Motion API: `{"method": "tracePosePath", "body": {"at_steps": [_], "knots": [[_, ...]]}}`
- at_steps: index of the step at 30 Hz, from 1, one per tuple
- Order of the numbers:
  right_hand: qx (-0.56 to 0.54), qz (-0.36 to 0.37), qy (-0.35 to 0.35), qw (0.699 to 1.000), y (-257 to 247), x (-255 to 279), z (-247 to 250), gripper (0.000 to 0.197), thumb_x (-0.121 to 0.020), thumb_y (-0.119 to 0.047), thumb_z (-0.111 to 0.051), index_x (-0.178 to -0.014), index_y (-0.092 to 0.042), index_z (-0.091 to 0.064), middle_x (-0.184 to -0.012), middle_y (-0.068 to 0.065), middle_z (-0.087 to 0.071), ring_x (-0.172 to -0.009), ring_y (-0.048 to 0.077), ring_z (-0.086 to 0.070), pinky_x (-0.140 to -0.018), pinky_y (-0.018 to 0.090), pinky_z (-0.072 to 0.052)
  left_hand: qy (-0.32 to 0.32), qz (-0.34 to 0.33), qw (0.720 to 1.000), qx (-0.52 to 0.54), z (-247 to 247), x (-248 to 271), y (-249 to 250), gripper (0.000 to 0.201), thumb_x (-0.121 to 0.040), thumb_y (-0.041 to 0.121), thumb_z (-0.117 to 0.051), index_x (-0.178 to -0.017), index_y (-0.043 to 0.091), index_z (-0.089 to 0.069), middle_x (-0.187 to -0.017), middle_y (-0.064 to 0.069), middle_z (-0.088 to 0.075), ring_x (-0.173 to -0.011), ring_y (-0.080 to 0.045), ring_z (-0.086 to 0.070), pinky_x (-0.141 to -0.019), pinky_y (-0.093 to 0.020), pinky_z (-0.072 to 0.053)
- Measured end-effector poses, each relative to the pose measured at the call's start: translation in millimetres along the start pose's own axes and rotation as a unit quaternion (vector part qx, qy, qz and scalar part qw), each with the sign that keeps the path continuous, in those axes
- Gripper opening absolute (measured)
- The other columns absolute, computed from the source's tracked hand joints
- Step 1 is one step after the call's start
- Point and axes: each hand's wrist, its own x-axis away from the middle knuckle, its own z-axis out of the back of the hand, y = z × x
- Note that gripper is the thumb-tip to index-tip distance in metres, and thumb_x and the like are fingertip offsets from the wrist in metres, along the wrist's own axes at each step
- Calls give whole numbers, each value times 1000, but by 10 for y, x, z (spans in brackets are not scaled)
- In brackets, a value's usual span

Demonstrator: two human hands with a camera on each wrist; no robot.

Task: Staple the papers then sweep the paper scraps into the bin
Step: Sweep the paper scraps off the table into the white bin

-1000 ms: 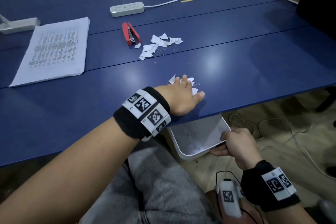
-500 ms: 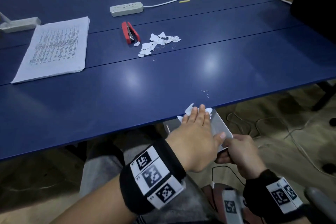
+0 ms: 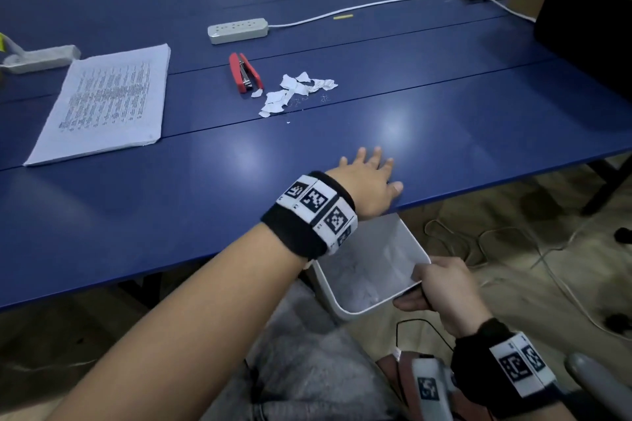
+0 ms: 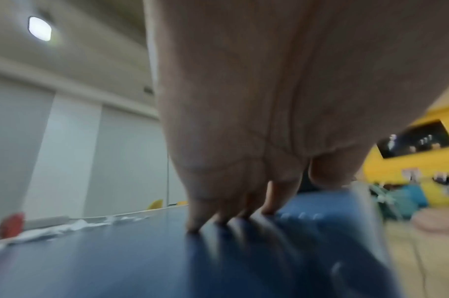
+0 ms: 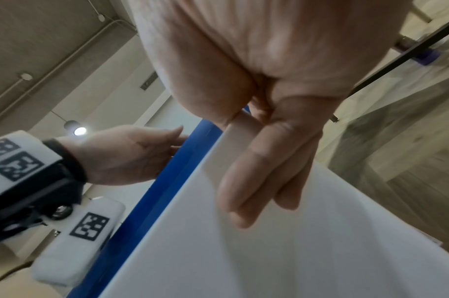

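My left hand (image 3: pixel 371 166) lies flat on the blue table (image 3: pixel 171 215) near its front edge, fingers straight, nothing under it. The fingertips (image 4: pixel 195 225) touch the tabletop. Below the edge my right hand (image 3: pixel 436 287) grips the rim of the white bin (image 3: pixel 383 246), its fingers (image 5: pixel 256 181) along the bin's outer wall (image 5: pixel 269 262). A pile of white paper scraps (image 3: pixel 297 89) lies farther back mid-table, beside the red stapler (image 3: pixel 244 72). The paper stack (image 3: pixel 106 102) rests at the left.
A white power strip (image 3: pixel 237 30) with its cable (image 3: pixel 359 7) sits behind the stapler, another strip (image 3: pixel 41 56) at far left. A black object (image 3: pixel 588 10) stands at the right. Cables (image 3: pixel 547 267) trail on the floor under the table.
My left hand dragged a small heap of scraps over the table's front edge above the bin, then came back onto the tabletop without them. The right hand kept holding the bin.
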Motion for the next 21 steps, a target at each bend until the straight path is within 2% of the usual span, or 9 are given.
{"method": "tracePosePath", "body": {"at_steps": [4,8,10,12,15,16,21], "knots": [[-1,-1,3,1000,-5,-23,17,22,-83,12,-40,-89,13,-61,-66,35,-62,-39,39,-65,-40,32,-54,-27,-16,1000,5,-161,272,70,66,-104,42,-17,-156,7,2,-164,-9,14,-152,-28,9,-124,-44,-5],[-5,1,4,1000,7,-24,35,21,-84,13,-39,-85,11,-60,-67,35,-61,-38,39,-64,-38,32,-54,-42,-18,999,25,-400,685,174,67,-104,43,-16,-155,5,4,-163,-9,18,-152,-26,13,-125,-42,-4],[-5,4,2,1000,18,-17,34,21,-83,14,-39,-83,11,-60,-66,35,-61,-38,39,-64,-38,33,-55,-54,-27,998,12,-412,778,226,66,-104,42,-15,-155,2,1,-163,-10,16,-152,-26,10,-125,-42,-7],[-3,5,0,1000,25,-8,31,21,-83,14,-39,-83,11,-60,-67,35,-61,-37,39,-63,-37,32,-54,-50,-29,998,4,-324,783,228,64,-105,40,-14,-155,2,-4,-164,-13,6,-153,-25,0,-124,-41,-10],[0,1,-2,1000,36,-23,24,21,-83,14,-40,-87,12,-61,-70,36,-63,-38,39,-64,-38,32,-54,7,-17,1000,-13,-20,610,60,58,-105,39,-17,-149,4,-30,-160,-19,-19,-150,-30,-19,-121,-45,-17],[4,0,-1,1000,33,-33,20,21,-83,14,-40,-88,13,-61,-72,36,-63,-39,39,-65,-39,32,-54,27,-8,999,-26,118,506,-59,56,-104,38,-19,-146,5,-36,-159,-20,-22,-149,-31,-21,-121,-46,-18],[18,-2,0,1000,-8,-77,19,21,-83,12,-41,-87,12,-62,-69,34,-65,-42,40,-66,-42,36,-57,123,105,987,-15,763,-32,-849,55,-101,41,-31,-144,7,-40,-155,-16,-34,-144,-31,-32,-116,-40,-29]]}}
